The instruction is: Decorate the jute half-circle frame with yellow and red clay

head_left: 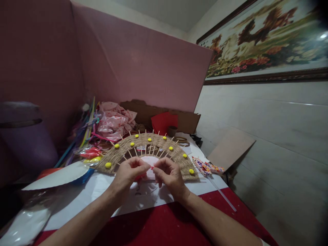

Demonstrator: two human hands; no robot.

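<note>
My left hand [133,169] and my right hand [170,176] meet fingertip to fingertip in front of a woven fan-shaped piece. Both pinch at a small bit of red clay [152,167], partly hidden by the fingers. More red material [140,177] shows under my left palm; whether that hand holds it I cannot tell. Behind the hands, the arched fan of twine [153,139] lies on white paper, with thin sticks poking from both edges. Several flattened yellow clay dots [149,139] sit on its weave. A pale half-round piece [150,160] fills part of its middle.
White paper [143,201] covers part of a red tabletop [153,225]. Clay packets [91,153] and crumpled pink fabric [115,119] lie left. Scissors [181,140], a patterned cloth item [207,166] and a clear stick [222,194] lie right. Cardboard [187,120] stands behind.
</note>
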